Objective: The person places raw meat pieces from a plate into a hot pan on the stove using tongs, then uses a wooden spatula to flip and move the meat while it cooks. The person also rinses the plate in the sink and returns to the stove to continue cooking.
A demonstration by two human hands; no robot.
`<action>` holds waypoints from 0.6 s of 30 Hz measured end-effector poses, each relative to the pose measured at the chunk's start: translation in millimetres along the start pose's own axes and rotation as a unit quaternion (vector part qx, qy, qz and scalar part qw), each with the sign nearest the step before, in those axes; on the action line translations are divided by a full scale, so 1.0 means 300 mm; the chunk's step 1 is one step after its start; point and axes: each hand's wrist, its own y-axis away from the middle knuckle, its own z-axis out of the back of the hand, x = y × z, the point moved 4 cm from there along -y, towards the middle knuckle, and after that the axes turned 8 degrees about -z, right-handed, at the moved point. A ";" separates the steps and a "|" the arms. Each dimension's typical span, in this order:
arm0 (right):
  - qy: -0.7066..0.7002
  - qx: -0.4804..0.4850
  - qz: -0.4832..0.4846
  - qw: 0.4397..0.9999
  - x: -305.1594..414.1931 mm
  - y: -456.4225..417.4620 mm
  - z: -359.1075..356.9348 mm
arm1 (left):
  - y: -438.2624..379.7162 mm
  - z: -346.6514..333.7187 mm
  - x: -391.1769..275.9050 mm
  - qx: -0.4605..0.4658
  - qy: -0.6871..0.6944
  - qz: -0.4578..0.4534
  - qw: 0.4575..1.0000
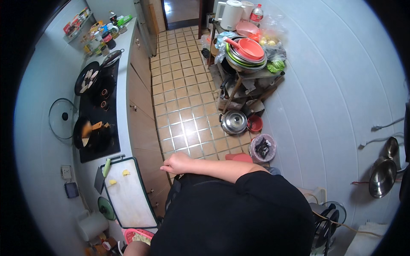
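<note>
My right hand (177,163) hangs in front of my body with its fingers curled in and nothing visible in them. It is near the cabinet front, to the right of a white cutting board (128,198) with a dark green rim. Two small yellow pieces (126,172) lie apart on the board. A cleaver (100,179) with a light green handle rests at the board's far left corner. My left hand is out of view; only part of that arm shows at the bottom edge, beside a pink basket (129,235) with pale food in it.
On the black cooktop (110,144), one frying pan (80,75) holds several pale pieces; another pan (77,132) holds food and a wooden-handled turner (96,125). A glass lid (57,120) leans on the wall. Right: a rack with stacked basins (230,59), a steel pot (234,122), a lined bin (272,148).
</note>
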 end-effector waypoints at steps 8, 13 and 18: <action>0.036 0.042 0.073 0.996 0.096 -0.052 -0.085 | 0.049 -0.008 -0.088 -0.043 -0.055 -0.003 0.998; 0.050 0.086 0.129 0.987 0.169 -0.111 -0.169 | 0.102 0.000 -0.133 -0.096 -0.105 -0.002 0.990; 0.058 0.144 0.195 0.968 0.239 -0.176 -0.241 | 0.148 0.013 -0.167 -0.153 -0.158 0.005 0.975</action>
